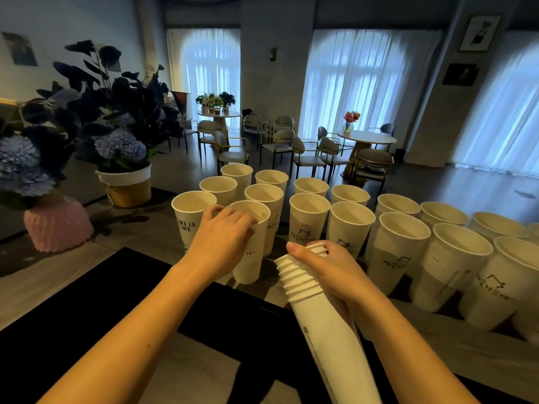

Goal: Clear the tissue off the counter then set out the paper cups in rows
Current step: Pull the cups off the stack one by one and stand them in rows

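Many cups [307,221] are set upright in rows on the desk [140,237], while one cup and a stack are held.

The left hand [224,234] is curled round a cup [250,243] at the front left; its fingertips are hidden inside the rim. A nested stack [320,310] is gripped at its top by the right hand [326,266], its lower end cut off by the frame. The rightmost cups are cropped. No tissue can be made out. Two flower pots [125,185] are placed at the left.

"ME IS / IME" on paper cup [188,220]
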A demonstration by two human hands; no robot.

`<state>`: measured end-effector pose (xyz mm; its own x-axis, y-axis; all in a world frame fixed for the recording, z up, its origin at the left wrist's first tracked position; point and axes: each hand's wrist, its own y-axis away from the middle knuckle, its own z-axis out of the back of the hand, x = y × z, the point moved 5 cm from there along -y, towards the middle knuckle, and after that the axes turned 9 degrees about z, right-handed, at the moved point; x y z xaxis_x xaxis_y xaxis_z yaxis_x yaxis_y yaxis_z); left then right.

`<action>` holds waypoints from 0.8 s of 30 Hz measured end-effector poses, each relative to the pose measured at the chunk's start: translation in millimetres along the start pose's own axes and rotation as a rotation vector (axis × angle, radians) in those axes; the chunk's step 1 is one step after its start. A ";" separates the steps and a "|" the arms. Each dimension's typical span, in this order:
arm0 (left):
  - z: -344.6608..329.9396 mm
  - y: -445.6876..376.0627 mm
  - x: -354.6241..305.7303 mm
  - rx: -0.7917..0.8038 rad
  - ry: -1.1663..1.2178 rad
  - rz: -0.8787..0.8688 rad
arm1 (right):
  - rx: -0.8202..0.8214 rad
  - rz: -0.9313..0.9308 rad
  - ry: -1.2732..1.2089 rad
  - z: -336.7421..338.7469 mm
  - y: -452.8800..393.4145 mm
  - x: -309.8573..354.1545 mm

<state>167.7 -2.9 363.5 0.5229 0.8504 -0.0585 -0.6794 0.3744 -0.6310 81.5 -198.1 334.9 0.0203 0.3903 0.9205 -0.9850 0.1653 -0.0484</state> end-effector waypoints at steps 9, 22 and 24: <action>5.9 -1.8 5.2 0.037 0.065 -0.009 | -0.011 -0.003 -0.013 -2.8 -1.6 2.5; 22.9 4.8 -64.9 0.694 0.940 0.004 | -0.016 0.040 -0.013 16.0 8.4 8.0; 23.3 3.0 -67.9 0.706 0.955 0.009 | -0.007 0.038 -0.022 18.4 11.6 5.1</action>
<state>118.2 -50.9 383.6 0.4852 0.3464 -0.8029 -0.6622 0.7452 -0.0787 67.0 -210.8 346.1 -0.0209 0.3766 0.9262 -0.9838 0.1574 -0.0862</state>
